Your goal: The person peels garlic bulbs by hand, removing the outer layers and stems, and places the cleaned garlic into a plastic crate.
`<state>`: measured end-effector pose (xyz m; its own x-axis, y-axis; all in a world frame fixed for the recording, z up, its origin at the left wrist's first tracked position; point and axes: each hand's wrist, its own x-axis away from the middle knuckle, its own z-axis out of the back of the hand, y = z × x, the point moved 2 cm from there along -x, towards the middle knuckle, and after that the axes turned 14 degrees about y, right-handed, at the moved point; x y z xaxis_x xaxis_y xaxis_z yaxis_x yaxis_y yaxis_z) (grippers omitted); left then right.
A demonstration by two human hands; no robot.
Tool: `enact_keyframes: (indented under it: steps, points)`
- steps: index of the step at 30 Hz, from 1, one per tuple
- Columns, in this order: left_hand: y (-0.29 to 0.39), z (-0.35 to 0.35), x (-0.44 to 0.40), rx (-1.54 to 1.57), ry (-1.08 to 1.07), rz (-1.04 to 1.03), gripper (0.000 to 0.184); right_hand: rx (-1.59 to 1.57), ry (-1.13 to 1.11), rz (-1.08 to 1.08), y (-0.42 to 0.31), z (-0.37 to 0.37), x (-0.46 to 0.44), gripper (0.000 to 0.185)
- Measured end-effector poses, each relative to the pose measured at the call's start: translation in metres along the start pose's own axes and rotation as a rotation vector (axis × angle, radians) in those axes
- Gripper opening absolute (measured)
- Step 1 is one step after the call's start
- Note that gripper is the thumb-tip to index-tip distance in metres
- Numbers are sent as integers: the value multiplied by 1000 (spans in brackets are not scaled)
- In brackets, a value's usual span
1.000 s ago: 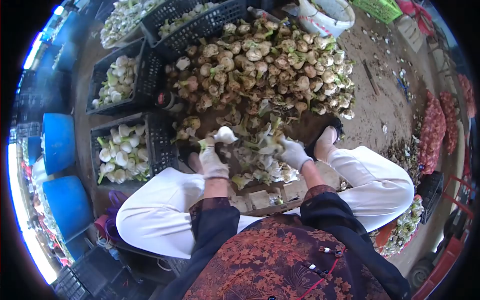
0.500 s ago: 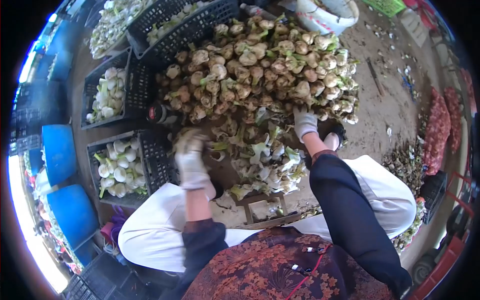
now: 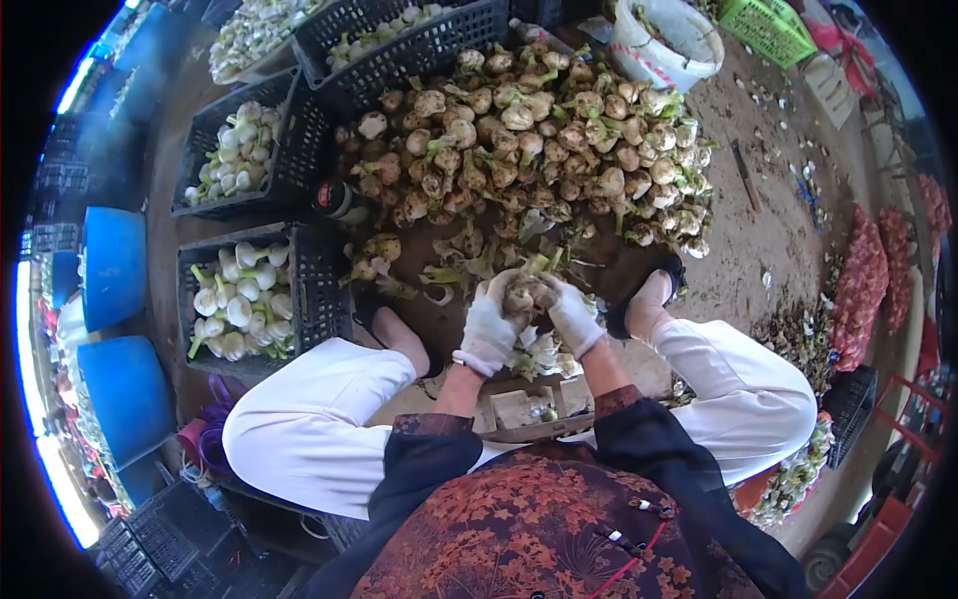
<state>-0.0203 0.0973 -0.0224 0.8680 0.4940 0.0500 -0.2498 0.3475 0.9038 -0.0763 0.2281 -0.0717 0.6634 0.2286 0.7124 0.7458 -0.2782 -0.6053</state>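
white gloves cover both hands, which meet near the middle of the frame: the left hand (image 3: 489, 327) and the right hand (image 3: 573, 315) are curled in from either side, fingers closed around a soil-brown bulb (image 3: 523, 296) with a pale green stem end pointing up the frame. whether it is one bulb or two pressed together i cannot tell, and no tool can be made out in the grip. the outer layers look dirty, so this one seems barely begun. just below the hands lies a heap of pale peelings (image 3: 540, 357), and below that, at lower centre, a wooden frame (image 3: 521, 431). above the hands, from the centre to the upper right, spreads a large pile of dirt-caked bulbs (image 3: 539, 140), which i take as the work left, and it is plenty. at the left, a black crate (image 3: 324, 290) holds clean white bulbs (image 3: 238, 314), stems on, loosely filling it; another crate (image 3: 302, 150) above it holds more, and a third crate (image 3: 429, 48) at upper centre-left shows pale ones too. these look like the finished share, along with a whitish heap (image 3: 251, 42) at the upper left. judged by eye, a good amount is done, but the brown pile remains considerable.
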Motion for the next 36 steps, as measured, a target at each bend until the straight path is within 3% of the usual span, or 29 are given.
enact_keyframes:
  steps: [2, 4, 9, 11, 12, 13, 15, 17, 20, 21, 23, 25, 26, 27, 29, 30, 31, 33, 35, 36]
  points:
    - [20, 14, 4, -28, 2, -36, 62, 650, -55, 500, -18, -9, 2, 23]
    - [23, 21, 4, -67, 27, -165, 62, 634, -89, 449, -26, -17, 10, 22]
    - [27, 34, 10, -9, -42, -148, 59, 635, -236, 437, -33, -13, 24, 23]
    - [15, 32, 12, 592, -112, 342, 56, 578, -255, 342, -47, -22, 44, 23]
    - [10, 32, 11, 588, -116, 340, 56, 523, -272, 246, -52, -25, 52, 23]
    - [3, 31, 12, 787, -125, 470, 51, 518, -269, 248, -54, -25, 55, 23]
    - [-3, 26, 11, 1186, -143, 735, 44, 619, -329, 417, -59, -25, 59, 21]
    - [-6, 18, 8, 1211, -89, 837, 42, 543, -354, 302, -53, -16, 60, 22]
    - [-21, 21, 1, 518, 174, 459, 21, 377, -319, 126, -49, -14, 68, 24]
    - [-11, 29, 0, 186, 334, 179, 16, 288, -255, 72, -49, -15, 69, 24]
    - [18, 38, 8, 388, 220, 145, 17, 313, -183, 115, -51, -14, 66, 25]
    - [48, 49, 12, -109, 89, -305, 23, 705, -383, 501, -58, -17, 65, 25]
    - [27, 42, 11, -12, 87, -222, 23, 631, -398, 351, -55, -13, 57, 28]
    - [27, 41, 13, -14, 86, -222, 23, 649, -308, 530, -51, -14, 45, 28]
    - [25, 34, 16, -13, 20, -21, 13, 887, -113, 559, -58, -20, 34, 27]
    - [26, 33, 19, -13, 14, -22, 13, 993, -51, 734, -45, -13, 16, 25]
    - [28, 34, 21, 181, 54, 57, 11, 1092, 18, 910, -38, -13, 9, 24]
    - [30, 37, 22, 570, 144, 216, 6, 1265, 43, 883, -31, 2, 5, 21]
    - [21, 54, 13, 765, 186, 376, 13, 1665, 10, 569, -23, 28, 0, 22]
    - [16, 58, 6, 888, 201, 465, 13, 1730, -34, 648, -12, 47, -10, 29]
